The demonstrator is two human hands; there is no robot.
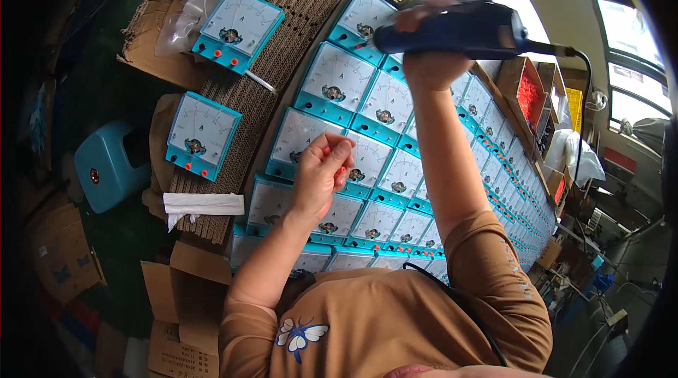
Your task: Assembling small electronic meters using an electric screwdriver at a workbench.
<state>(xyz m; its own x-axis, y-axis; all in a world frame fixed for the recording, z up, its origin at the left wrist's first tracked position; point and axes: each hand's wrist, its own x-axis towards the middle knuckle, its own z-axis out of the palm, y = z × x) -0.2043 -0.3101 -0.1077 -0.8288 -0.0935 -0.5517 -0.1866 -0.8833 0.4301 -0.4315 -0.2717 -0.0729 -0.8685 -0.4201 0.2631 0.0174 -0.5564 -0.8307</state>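
Observation:
My right hand (436, 67) is wrapped round a dark blue corded power tool (459, 30), which looks like an electric screwdriver. The tool lies sideways, its front end over the lower edge of a teal ammeter (364, 14) in the far row. Whether its tip touches a terminal there cannot be made out. My left hand (319, 176) is closed above the nearer ammeters, thumb against the fingers, with small red caps (344, 172) partly showing. Under both hands, rows of white-faced ammeters (335, 78) stand packed together, some with red terminals.
Two separate ammeters (239, 23) (203, 134) rest on stacked corrugated cardboard (272, 46) at left, beside a white strip (205, 203). A blue stool (113, 166) and open carton (194, 293) stand left. A bin of red parts (528, 92) is far right; the tool's cord (587, 95) hangs right.

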